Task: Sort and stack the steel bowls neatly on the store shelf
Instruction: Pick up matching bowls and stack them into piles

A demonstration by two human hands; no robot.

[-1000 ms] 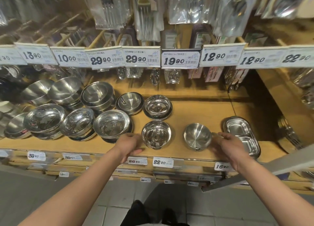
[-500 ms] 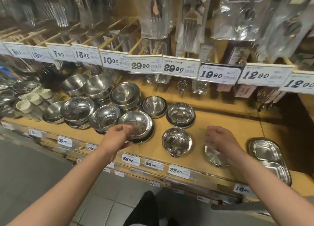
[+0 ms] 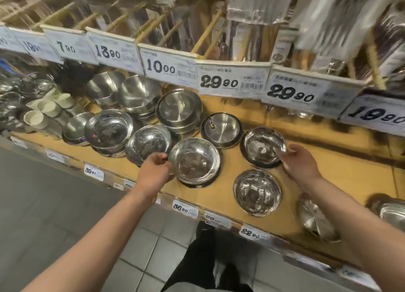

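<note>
Several steel bowls stand on the wooden shelf (image 3: 341, 182). My left hand (image 3: 155, 171) grips the left rim of a wide shiny bowl (image 3: 195, 162) that sits on a dark-based one near the front edge. My right hand (image 3: 300, 162) pinches the right rim of another shiny bowl (image 3: 263, 145), farther back and to the right. In front of that one a single bowl (image 3: 257, 193) sits upright. A small bowl (image 3: 315, 221) lies tilted by the front edge, under my right forearm. Stacked bowls (image 3: 178, 109) and a flat dish (image 3: 221, 129) stand behind.
More bowls (image 3: 109, 129) crowd the shelf's left half, with white cups (image 3: 43, 107) beyond them. A steel tray (image 3: 392, 212) sits at the far right. Price tags (image 3: 219, 81) hang above, packaged cutlery behind them. Tiled floor lies below the shelf edge.
My right hand left the small bowl, now tilted at the front edge, and moved back to the rear shiny bowl. My left hand stays at the wide bowl's rim. The view swung left.
</note>
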